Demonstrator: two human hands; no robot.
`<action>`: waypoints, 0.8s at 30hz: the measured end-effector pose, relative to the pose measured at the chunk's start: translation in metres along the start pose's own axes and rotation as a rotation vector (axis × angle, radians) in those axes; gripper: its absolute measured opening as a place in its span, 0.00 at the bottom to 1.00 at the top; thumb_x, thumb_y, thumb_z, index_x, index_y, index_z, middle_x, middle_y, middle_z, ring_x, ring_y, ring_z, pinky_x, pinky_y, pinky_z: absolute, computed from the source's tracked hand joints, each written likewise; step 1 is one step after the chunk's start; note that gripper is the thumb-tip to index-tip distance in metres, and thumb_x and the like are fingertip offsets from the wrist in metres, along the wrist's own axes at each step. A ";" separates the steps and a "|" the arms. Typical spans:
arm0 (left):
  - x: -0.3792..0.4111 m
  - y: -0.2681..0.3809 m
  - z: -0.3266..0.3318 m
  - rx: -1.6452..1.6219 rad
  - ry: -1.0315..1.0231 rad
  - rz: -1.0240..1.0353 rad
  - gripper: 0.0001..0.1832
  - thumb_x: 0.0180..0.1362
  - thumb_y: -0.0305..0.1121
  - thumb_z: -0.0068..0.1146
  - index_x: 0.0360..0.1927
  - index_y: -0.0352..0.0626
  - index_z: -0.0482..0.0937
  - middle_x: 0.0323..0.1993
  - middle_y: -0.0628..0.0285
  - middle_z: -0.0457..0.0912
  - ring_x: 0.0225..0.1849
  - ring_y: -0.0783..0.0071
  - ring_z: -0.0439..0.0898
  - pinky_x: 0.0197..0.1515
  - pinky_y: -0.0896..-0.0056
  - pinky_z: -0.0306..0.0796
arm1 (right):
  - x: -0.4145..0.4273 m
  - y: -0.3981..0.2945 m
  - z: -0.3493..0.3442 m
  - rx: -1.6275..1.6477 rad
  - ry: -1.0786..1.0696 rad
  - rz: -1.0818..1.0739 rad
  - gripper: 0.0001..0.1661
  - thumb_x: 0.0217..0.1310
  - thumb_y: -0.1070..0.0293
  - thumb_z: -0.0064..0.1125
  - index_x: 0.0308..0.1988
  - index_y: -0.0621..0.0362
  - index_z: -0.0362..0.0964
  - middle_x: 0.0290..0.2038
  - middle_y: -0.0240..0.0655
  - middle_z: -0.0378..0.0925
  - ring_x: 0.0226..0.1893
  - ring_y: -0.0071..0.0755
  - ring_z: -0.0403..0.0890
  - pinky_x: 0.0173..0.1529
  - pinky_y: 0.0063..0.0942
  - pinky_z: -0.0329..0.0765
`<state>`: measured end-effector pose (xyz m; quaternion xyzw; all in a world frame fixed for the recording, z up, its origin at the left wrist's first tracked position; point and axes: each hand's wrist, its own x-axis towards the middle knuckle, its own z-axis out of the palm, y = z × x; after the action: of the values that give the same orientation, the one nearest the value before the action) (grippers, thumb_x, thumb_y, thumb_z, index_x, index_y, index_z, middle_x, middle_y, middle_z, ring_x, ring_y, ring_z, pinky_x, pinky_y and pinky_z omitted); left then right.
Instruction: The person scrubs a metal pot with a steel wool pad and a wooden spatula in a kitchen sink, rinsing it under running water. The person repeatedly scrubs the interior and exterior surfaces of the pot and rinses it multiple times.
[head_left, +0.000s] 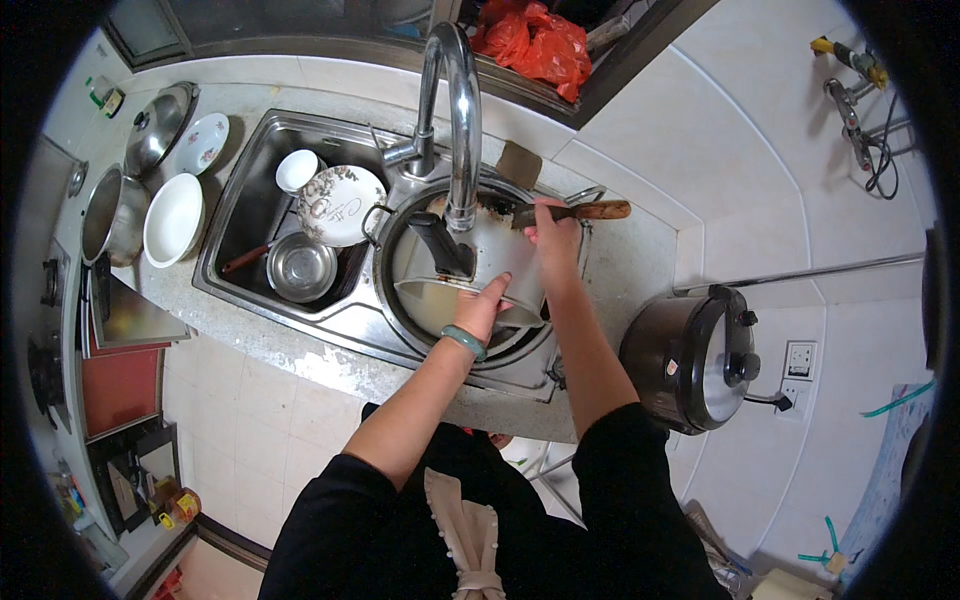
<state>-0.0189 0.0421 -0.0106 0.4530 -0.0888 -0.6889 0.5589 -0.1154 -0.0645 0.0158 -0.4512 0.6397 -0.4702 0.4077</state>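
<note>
A metal pot (504, 251) with a black side handle (441, 244) lies tipped on its side, its base blackened with burnt residue. My left hand (484, 306) grips the pot's rim, and a green bangle circles that wrist. In my right hand (559, 240) is a scraper-like tool with a wooden handle (606, 210); its dark flat blade (525, 216) meets the stained edge of the base. Below the pot, a wide metal basin with loop handles (381, 281) holds cloudy water (427, 309). The chrome faucet (466, 135) arches over the pot.
The left sink bowl (251, 169) holds a floral plate (341, 204), white bowls (298, 172) and a small metal pan (301, 266). A brown scouring pad (518, 164) lies behind the basin. At right stands an electric pressure cooker (686, 360); more cookware, including a white bowl (174, 220), is at left.
</note>
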 end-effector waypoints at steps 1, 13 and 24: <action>-0.002 0.000 0.001 0.007 0.006 -0.004 0.14 0.52 0.30 0.59 0.43 0.42 0.75 0.36 0.65 0.79 0.33 0.76 0.78 0.27 0.78 0.73 | -0.002 -0.002 0.001 0.105 0.046 0.086 0.11 0.57 0.63 0.53 0.36 0.57 0.75 0.26 0.34 0.76 0.18 0.25 0.76 0.22 0.21 0.70; -0.001 -0.001 0.001 0.007 0.001 0.019 0.14 0.52 0.31 0.59 0.43 0.44 0.74 0.35 0.68 0.78 0.33 0.77 0.77 0.29 0.78 0.70 | -0.012 -0.002 -0.003 -0.012 -0.053 0.102 0.11 0.56 0.64 0.52 0.36 0.57 0.75 0.24 0.33 0.75 0.18 0.26 0.77 0.22 0.21 0.72; -0.003 0.002 0.002 0.025 -0.007 -0.001 0.13 0.52 0.31 0.59 0.41 0.44 0.74 0.35 0.68 0.78 0.33 0.78 0.76 0.27 0.79 0.70 | -0.015 0.000 0.002 0.010 0.012 0.046 0.10 0.56 0.65 0.53 0.35 0.56 0.76 0.22 0.34 0.75 0.16 0.25 0.75 0.21 0.21 0.70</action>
<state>-0.0191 0.0426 -0.0066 0.4577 -0.0994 -0.6896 0.5524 -0.1094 -0.0507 0.0169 -0.4315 0.6499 -0.4666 0.4167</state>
